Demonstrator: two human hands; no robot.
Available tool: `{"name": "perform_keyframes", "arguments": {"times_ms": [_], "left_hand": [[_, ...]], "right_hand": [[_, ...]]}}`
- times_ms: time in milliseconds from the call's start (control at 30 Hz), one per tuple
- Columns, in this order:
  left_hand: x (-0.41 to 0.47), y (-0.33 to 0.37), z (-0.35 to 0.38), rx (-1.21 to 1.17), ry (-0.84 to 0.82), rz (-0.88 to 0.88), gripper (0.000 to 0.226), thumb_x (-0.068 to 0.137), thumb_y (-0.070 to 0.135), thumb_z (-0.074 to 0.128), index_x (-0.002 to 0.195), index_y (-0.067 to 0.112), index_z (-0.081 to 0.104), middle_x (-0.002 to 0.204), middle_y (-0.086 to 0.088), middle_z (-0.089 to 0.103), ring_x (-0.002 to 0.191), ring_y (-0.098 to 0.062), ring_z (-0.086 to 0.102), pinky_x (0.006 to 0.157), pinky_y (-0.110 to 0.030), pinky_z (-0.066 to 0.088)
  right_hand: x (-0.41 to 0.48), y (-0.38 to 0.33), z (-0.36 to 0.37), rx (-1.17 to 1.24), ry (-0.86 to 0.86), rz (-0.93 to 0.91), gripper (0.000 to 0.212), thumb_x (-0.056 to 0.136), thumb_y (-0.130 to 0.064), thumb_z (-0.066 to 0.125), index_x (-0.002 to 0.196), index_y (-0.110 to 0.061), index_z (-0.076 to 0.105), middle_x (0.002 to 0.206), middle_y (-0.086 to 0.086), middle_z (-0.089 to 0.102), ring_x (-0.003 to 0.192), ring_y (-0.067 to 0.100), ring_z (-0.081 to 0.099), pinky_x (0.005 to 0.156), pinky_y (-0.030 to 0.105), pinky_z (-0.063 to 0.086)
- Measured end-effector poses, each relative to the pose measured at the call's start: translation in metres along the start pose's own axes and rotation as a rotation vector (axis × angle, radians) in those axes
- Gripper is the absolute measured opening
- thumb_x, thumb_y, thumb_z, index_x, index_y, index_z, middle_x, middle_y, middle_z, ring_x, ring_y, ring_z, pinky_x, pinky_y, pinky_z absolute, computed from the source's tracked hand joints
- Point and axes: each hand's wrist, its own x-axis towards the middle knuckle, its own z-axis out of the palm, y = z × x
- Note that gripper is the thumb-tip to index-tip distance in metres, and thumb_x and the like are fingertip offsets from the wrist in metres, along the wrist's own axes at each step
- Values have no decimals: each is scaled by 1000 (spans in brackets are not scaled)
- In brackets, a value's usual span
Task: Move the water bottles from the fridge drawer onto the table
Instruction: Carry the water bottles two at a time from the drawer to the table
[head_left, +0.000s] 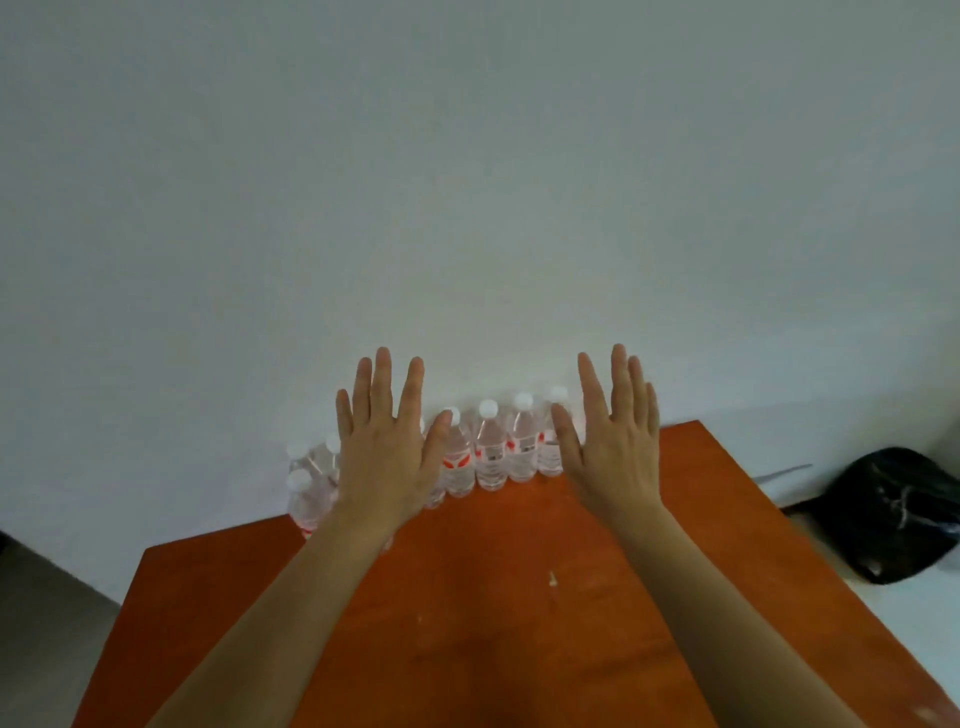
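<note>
- Both hands are raised over the tabletop (493, 613), palms down, fingers straight and spread. The left hand (387, 452) and the right hand (610, 447) are released, holding nothing and touching nothing that can be seen.
- The left hand hides part of the left stretch of the row of water bottles (491, 457), and the right hand hides its right end. Whether either hand hangs directly above the bottles or nearer the camera cannot be told.
- The water bottles stand upright on the tabletop along its far edge, close to the wall (467, 182), shoulder to shoulder. A few more are bunched at the far left corner (306, 493), one in front of the others.
- Lining them up at the back probably keeps the near part of the tabletop free for more bottles and keeps them clear of a passing arm.
- The flat, empty hands look like a pause between carries or the close of the job. The fridge drawer is out of view, so whether any bottles remain there cannot be judged.
- Each bottle has a white cap (488, 408) and a red-and-white label (457, 461) round its middle. One or two labels show a dark block like a barcode, but the print is too blurred to read and no brand can be made out.
- Off to the right, a black bag (893, 514) lies on the floor, apart from the table.
</note>
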Motion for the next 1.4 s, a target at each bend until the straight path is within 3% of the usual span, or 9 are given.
{"name": "perform_keyframes", "arguments": {"times_ms": [400,500,667,833,967,1167,1267,1400], "left_hand": [[-29,303,-8,-241,4,481,71,99,62,17,158,29,-5,163,-6,-23,150,-25,-22,121,-56,-1],[-53,368,-8,-344,-42,631,71,99,61,16,157,28,-7,163,-7,-24,149,-26,-23,121,-57,1],[-112,470,-14,-522,-111,917,74,96,66,8,158,26,-1,165,-10,-15,151,-29,-16,120,-59,5],[-204,549,-28,-692,-177,1178,71,98,59,19,158,24,7,165,-14,-6,152,-32,-6,119,-61,11],[-285,600,-51,-795,-228,1361,73,98,60,21,158,21,11,166,-13,-4,152,-31,-6,118,-62,12],[-411,685,-90,-838,-233,1548,73,97,62,19,157,25,4,166,-11,-7,152,-32,-8,119,-62,11],[-474,730,-107,-793,-213,1603,73,98,62,23,158,26,5,166,-10,-9,152,-30,-13,120,-60,4],[-539,783,-122,-712,-199,1610,73,98,62,31,158,28,6,165,-10,-13,150,-29,-19,117,-49,-19]], "right_hand": [[-129,208,-213,-327,270,378,68,102,-53,33,160,-23,13,167,13,0,154,30,-2,123,54,13],[-181,236,-264,-422,325,500,70,101,-54,31,160,-25,8,168,11,-3,154,29,-5,124,52,9],[-290,256,-333,-622,377,744,70,101,-55,30,160,-27,5,168,11,-4,154,30,-4,123,53,9],[-400,247,-391,-793,430,966,73,102,-52,38,160,-26,2,167,13,-2,154,32,-1,123,55,8],[-481,234,-432,-919,480,1115,72,100,-53,35,160,-19,14,167,16,3,154,32,1,123,52,6],[-606,241,-491,-981,548,1327,73,99,-57,29,160,-23,8,167,12,-5,154,29,-7,124,51,4],[-664,259,-526,-983,565,1378,72,99,-59,24,160,-25,3,167,11,-6,154,28,-8,124,49,1],[-721,297,-576,-969,571,1414,72,100,-56,29,160,-25,4,167,12,-5,154,29,-6,124,50,3]]}}
